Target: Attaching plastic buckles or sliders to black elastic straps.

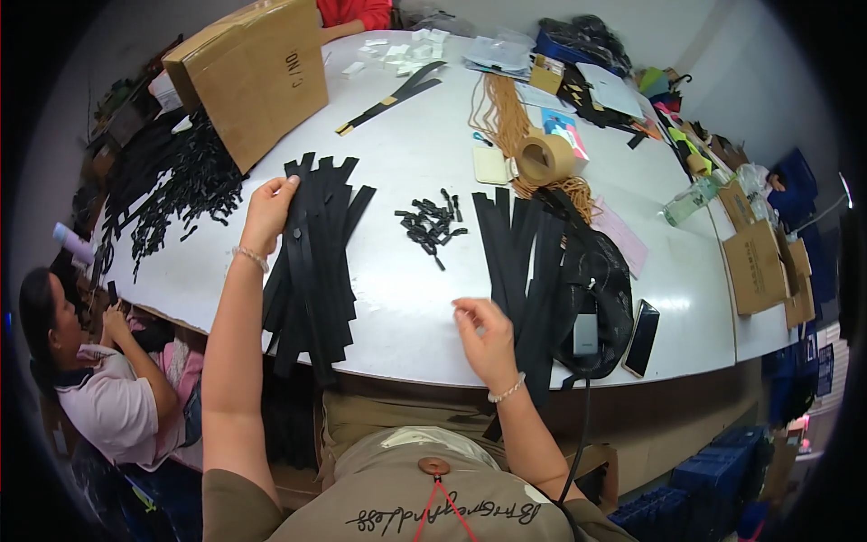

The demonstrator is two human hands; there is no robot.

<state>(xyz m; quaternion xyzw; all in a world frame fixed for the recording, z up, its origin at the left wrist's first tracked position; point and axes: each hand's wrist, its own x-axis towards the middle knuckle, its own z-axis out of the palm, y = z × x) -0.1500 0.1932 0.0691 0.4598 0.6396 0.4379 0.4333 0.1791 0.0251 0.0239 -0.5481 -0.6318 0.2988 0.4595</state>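
My left hand (268, 213) is at the upper left edge of a loose bundle of black zippers (318, 262), its fingers pinched at the end of one zipper. The strips fan out lengthwise, and some hang over the near table edge. My right hand (486, 336) hovers over the white table beside a second bundle of black zippers (495, 244). Its fingers are curled with the tips together; whatever they may hold is too small to make out. Between the two bundles lies a small heap of black zipper pulls (432, 224).
A large cardboard box (257, 86) and a heap of black corded pieces (172, 181) stand at the left. Toward the right are a tape roll (545, 160), tan cords (499, 113), a black mesh bag (601, 280) and a phone (641, 338). Another person (117, 379) sits at the left.
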